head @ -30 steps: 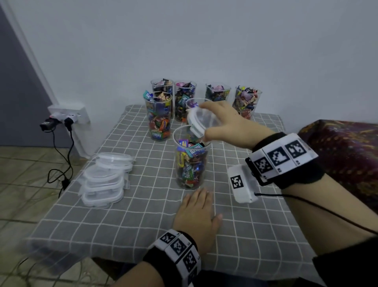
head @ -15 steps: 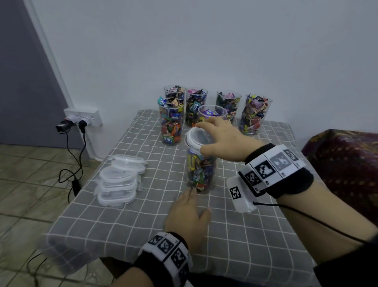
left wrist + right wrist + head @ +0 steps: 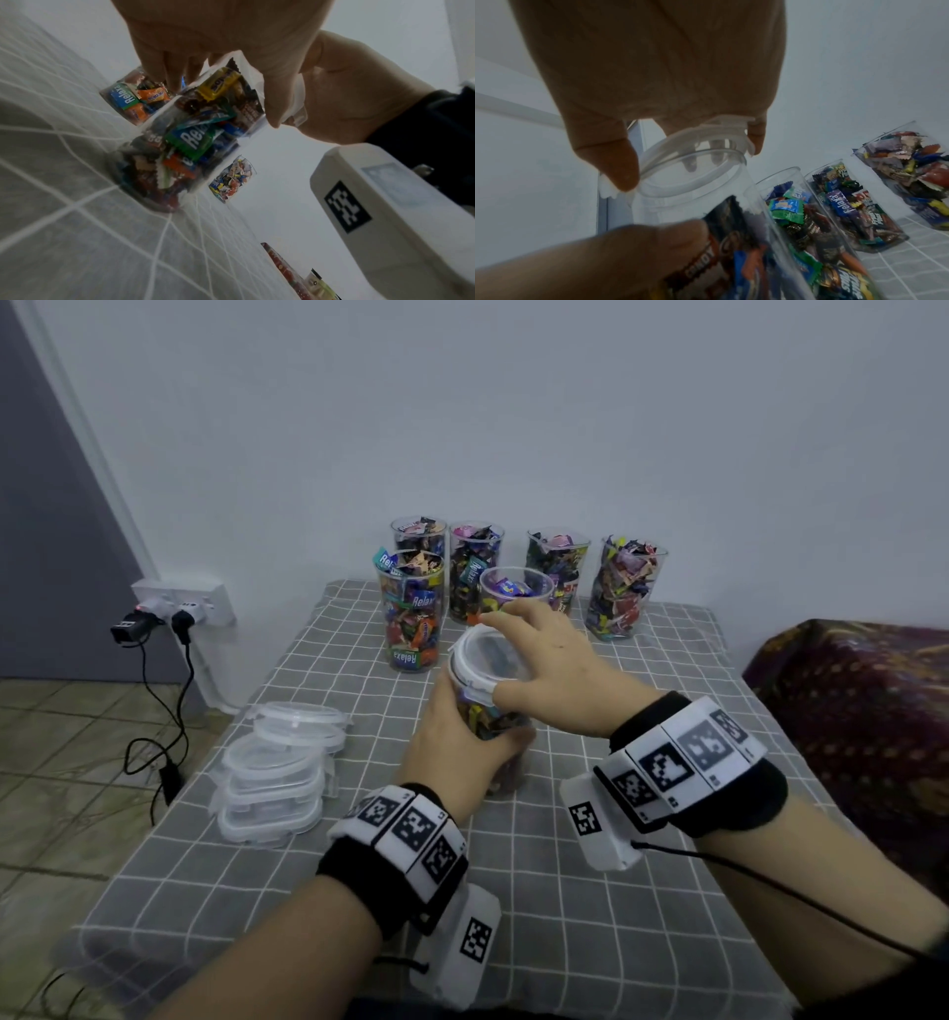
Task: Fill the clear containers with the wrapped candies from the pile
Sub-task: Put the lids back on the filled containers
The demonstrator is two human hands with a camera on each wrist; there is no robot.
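Observation:
A clear container [image 3: 493, 721] packed with wrapped candies stands mid-table on the grey checked cloth [image 3: 590, 891]. My left hand [image 3: 457, 747] grips its body from the near side. My right hand [image 3: 534, 654] holds a clear lid [image 3: 482, 654] by its rim on the container's mouth. In the right wrist view the lid [image 3: 706, 136] sits slightly tilted over the rim [image 3: 693, 162], pinched between thumb and fingers, with a left-hand finger [image 3: 603, 255] on the wall below. The left wrist view shows the container [image 3: 185, 142] under my right hand [image 3: 231, 40].
Several candy-filled clear containers [image 3: 624, 593] stand along the back of the table near the wall. A stack of spare lids [image 3: 277, 773] lies at the left. A wall socket with plugs [image 3: 179, 603] and cables hangs left of the table. A dark patterned cushion [image 3: 862, 721] is on the right.
My right hand has lowered the lid from above onto the container's mouth. My left hand has lifted from lying flat on the cloth and now wraps the container's body.

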